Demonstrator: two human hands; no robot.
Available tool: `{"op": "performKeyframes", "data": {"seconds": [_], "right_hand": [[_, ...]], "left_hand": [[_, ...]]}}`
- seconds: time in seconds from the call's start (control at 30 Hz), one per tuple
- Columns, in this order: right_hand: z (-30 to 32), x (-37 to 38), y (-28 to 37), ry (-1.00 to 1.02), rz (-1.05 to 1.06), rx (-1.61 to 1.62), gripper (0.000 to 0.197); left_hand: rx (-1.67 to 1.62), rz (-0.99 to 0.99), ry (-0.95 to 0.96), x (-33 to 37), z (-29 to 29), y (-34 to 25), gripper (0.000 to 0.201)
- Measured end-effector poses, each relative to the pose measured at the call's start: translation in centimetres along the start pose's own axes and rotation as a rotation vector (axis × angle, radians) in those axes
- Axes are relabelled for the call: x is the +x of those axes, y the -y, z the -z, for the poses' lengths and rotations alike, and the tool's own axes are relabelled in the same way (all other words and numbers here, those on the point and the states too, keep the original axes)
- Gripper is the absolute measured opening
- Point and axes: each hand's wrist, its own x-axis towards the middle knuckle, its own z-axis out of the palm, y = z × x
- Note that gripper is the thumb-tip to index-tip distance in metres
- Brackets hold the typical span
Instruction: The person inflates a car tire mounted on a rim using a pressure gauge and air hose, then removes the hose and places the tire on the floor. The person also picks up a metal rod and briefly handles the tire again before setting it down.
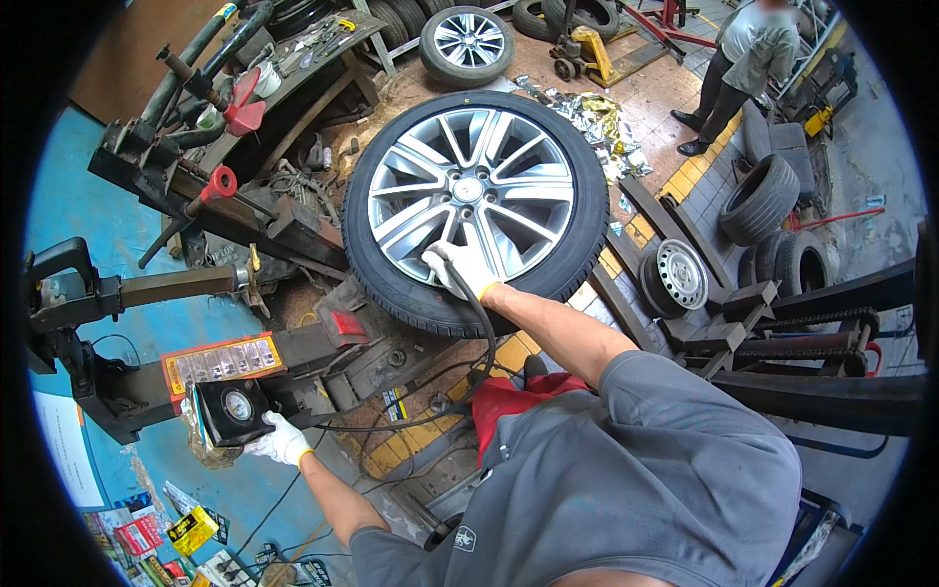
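A large tyre (587,210) on a silver multi-spoke alloy wheel (548,191) lies face up in front of me. My right hand (460,270), in a white glove, is closed around the end of a black air hose (486,328) at the near part of the rim; the hose tip and valve are hidden. To the left, my white-gloved left hand (281,440) grips the lower right corner of a black pressure gauge box (231,413) with a round dial. Some of its fingertips are hidden by the box.
A tyre machine arm (176,291) with red handles stands left. Beyond are a tool-strewn workbench (293,68), another wheel (468,44) and a yellow jack (595,57). A steel wheel (682,274) and loose tyres (763,201) lie right, near a standing person (748,59).
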Motion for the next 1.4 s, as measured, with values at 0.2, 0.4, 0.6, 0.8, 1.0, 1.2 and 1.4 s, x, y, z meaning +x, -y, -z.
{"op": "performKeyframes", "data": {"seconds": [0.2, 0.4, 0.6, 0.8, 1.0, 1.2, 1.4], "right_hand": [[0.5, -0.2, 0.6, 0.018, -0.023, 0.033, 0.034], [0.6, -0.2, 0.9, 0.031, -0.036, 0.035, 0.036], [0.4, -0.1, 0.4, 0.032, -0.032, 0.045, 0.037], [0.4, -0.2, 0.7, 0.034, -0.047, 0.057, 0.036], [0.2, -0.1, 0.3, -0.03, 0.031, -0.057, 0.033], [-0.2, 0.0, -0.2, 0.017, -0.034, -0.007, 0.034], [-0.4, 0.2, -0.5, 0.001, -0.01, 0.005, 0.034]], "left_hand": [[-0.037, 0.024, 0.036, -0.4, 0.9, -0.9, 0.133], [-0.027, 0.025, 0.037, -0.4, 0.9, -0.8, 0.134], [-0.034, -0.001, 0.01, -0.2, 0.3, -0.4, 0.135], [-0.032, 0.0, 0.0, -0.1, 0.4, -0.1, 0.134], [-0.021, 0.019, 0.044, -0.1, 0.7, 0.2, 0.14], [-0.013, 0.009, 0.083, -0.3, 1.7, 0.1, 0.142], [-0.03, 0.01, 0.117, -0.4, 2.5, 0.2, 0.146]]}}
